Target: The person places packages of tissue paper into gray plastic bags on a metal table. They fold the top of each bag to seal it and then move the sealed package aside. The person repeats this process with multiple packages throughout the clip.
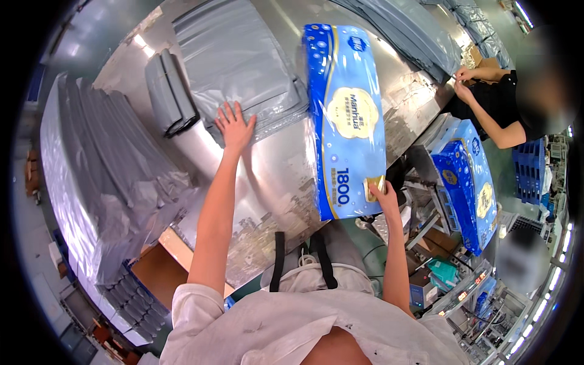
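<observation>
A long blue paper-roll pack [347, 118] lies across the metal worktop [267, 182], its near end overhanging the front edge. The right hand [383, 196] pinches that near corner. The left hand [234, 126] rests flat, fingers spread, on the grey mailer bags [237, 61] toward the worktop's left side. A co-worker's hands [463, 82] work at the far right corner.

A pale off-white short-sleeved shirt [274, 328], creased and flecked with small dark marks, is worn; two black straps [322, 258] are seen at the front; both forearms are bare; nothing is worn on the left hand [234, 126] or right hand [384, 196].
</observation>
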Motion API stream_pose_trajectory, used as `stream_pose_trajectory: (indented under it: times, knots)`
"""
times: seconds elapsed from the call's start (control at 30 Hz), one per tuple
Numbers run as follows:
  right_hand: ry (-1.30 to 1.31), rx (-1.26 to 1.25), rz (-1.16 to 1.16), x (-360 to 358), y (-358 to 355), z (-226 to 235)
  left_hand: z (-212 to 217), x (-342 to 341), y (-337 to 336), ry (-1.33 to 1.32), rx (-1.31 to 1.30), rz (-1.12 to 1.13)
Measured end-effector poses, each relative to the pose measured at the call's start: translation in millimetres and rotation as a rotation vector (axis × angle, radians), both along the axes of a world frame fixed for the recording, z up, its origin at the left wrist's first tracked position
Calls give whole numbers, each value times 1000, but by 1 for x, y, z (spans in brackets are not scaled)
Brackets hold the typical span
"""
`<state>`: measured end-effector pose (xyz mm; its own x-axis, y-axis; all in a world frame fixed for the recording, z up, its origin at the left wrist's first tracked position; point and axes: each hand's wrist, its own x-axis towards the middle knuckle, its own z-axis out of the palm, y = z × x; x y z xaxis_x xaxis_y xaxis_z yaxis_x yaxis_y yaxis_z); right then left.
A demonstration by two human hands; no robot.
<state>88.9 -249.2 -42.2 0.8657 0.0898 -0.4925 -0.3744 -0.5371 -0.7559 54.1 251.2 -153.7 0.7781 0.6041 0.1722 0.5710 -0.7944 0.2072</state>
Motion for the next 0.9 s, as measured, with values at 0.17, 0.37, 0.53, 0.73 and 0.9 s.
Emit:
stream_pose_trajectory:
  times: [0.17,0.37,0.53,0.73,0.9]
  knots:
    - [214,153,-129,-106,-34,8,30,-17,1,232,-56,-133]
    - [461,644,-127,-133,-47,-34,38,-53,7,254,18,-211]
    - [554,628,-100,-141,-10,39,33,-64,11,240,-68,-234]
    - [520,741,-92,-136,52,119,34,-65,8,297,-73,-226]
    - [607,930,-109,-144,142,205,34,-74,10,280,-182,-245]
